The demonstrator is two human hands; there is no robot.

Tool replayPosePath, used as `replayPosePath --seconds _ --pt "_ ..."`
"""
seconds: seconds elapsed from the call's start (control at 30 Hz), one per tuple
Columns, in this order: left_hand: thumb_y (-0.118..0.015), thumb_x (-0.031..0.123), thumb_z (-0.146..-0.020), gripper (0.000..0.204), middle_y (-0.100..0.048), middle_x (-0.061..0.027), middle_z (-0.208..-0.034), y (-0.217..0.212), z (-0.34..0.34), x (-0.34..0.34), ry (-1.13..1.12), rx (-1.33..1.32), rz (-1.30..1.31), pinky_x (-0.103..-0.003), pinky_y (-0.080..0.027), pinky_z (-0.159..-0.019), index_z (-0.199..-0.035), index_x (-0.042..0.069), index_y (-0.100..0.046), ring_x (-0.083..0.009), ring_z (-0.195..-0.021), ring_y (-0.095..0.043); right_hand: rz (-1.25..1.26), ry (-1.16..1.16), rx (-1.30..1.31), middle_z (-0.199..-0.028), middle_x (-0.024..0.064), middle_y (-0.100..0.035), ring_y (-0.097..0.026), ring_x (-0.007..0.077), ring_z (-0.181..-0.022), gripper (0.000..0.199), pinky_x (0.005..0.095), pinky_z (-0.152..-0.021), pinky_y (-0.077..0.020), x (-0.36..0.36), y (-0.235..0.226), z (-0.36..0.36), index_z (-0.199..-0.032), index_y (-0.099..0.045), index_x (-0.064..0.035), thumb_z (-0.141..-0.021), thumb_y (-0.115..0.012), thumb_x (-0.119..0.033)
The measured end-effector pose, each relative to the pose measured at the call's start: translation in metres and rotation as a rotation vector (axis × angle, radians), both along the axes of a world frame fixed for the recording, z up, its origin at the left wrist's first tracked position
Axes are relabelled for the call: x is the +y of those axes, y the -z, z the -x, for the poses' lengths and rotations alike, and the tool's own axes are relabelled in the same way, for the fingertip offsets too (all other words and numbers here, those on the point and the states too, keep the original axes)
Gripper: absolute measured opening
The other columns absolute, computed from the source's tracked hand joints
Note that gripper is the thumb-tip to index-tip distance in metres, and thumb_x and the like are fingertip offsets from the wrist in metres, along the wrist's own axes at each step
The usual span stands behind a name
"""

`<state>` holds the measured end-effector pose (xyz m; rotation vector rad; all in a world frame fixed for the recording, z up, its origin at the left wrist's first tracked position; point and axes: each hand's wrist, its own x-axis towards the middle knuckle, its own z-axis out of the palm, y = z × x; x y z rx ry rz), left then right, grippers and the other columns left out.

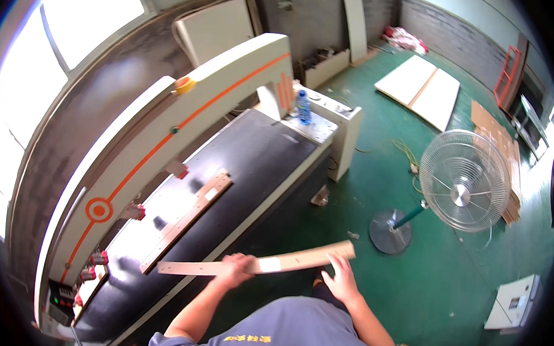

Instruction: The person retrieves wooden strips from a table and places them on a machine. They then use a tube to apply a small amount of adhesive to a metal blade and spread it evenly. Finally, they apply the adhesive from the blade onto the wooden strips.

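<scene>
A long, narrow light-wood strip [304, 258] with a white label and small holes is held in front of my body, its left end over the machine's black bed. My left hand [237, 268] is closed around it left of the label. Close to its right end, my right hand [343, 280] has its fingertips against the strip's near edge, thumb and fingers apart. A second drilled wooden strip [185, 223], also with a white label, lies on the black machine bed [253, 156], beside the red-tipped fittings under the machine's arm.
A white machine beam [148, 149] with an orange stripe arches over the bed. A water bottle [303, 108] stands at the bed's far end. To my right, a pedestal fan [461, 194] stands on the green floor. White panels [410, 86] and cardboard [492, 130] lie farther off.
</scene>
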<state>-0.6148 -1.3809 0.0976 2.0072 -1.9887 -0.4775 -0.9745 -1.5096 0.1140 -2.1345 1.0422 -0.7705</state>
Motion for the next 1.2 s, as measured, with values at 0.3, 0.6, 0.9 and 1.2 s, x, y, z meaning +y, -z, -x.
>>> replayPosePath --seconds 0.3,0.6,0.9,1.2 --pt "-0.083 0.012 -0.067 0.062 -0.063 -0.0149 -0.103 0.008 -0.053 -0.142 -0.478 0.130 0.117 -0.043 -0.051 -0.091 -0.125 0.006 -0.060 -0.0357 -0.102 -0.063 -0.359 -0.211 0.192 -0.128 0.0136 -0.054 -0.057 0.0335 -0.118 0.052 0.0422 -0.100 -0.0487 -0.176 0.007 -0.021 -0.135 -0.053 -0.0067 -0.087 -0.069 -0.018" --pt "-0.084 0.016 -0.067 0.055 -0.057 -0.0110 -0.115 0.074 -0.091 -0.312 -0.571 0.229 0.071 -0.042 -0.045 -0.099 -0.118 0.010 -0.063 -0.0325 -0.112 -0.054 -0.428 -0.164 0.333 -0.131 0.0141 -0.054 -0.058 0.0339 -0.119 0.049 0.0421 -0.100 -0.0497 -0.322 0.032 -0.065 -0.134 -0.056 -0.0055 -0.089 -0.066 -0.022" --pt "-0.086 0.018 -0.065 0.060 -0.056 -0.0095 -0.117 0.092 -0.095 -0.399 -0.594 0.122 0.009 -0.046 -0.041 -0.101 -0.120 0.013 -0.065 -0.0319 -0.114 -0.052 -0.229 0.138 0.167 -0.114 0.0145 -0.061 -0.063 0.0324 -0.106 0.031 0.0393 -0.091 -0.0523 -0.491 0.021 -0.081 -0.115 -0.065 -0.0042 -0.084 -0.068 -0.009" --pt "-0.079 0.011 -0.078 0.054 -0.051 -0.0125 -0.135 0.055 -0.069 -0.445 -0.827 0.096 0.039 -0.046 -0.037 -0.109 -0.128 0.008 -0.060 -0.0333 -0.129 -0.046 0.053 0.114 0.240 -0.109 0.0114 -0.063 -0.058 0.0334 -0.107 0.020 0.0429 -0.095 -0.0487 -0.783 0.069 -0.142 -0.102 -0.073 -0.0080 -0.085 -0.062 -0.006"
